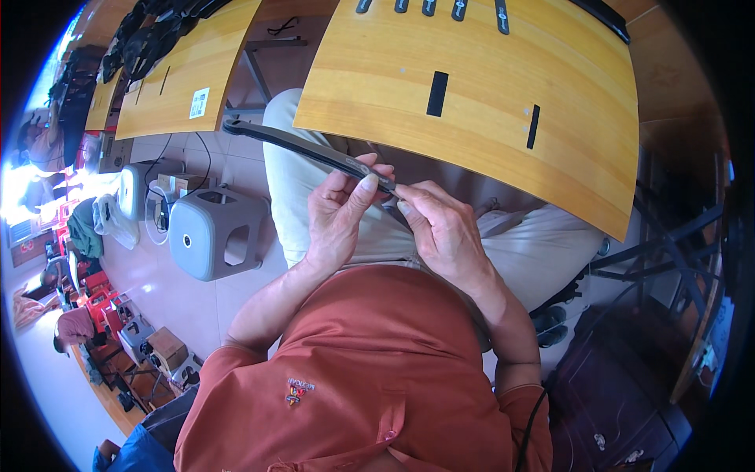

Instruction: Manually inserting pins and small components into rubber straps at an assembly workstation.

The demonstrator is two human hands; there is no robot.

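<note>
Left hand [336, 211] holds a dark strip [303, 147], thumb on top, fingers curled beneath. Right hand [445, 226]: thumb and forefinger pinch the near end, close by the left thumb. I see the strip slanting up and leftward, far end free, past the thigh. Both hands sit above the lap, short of the table [377, 86]. There I count two black patches [437, 94], apart from each other, and five dark tabs [502, 17] in a row at the far side. Off left, a side table [177, 90] bears a white label [200, 102] and a dark heap [149, 51]. Grey stool [208, 236] on the floor nearer me.
</note>
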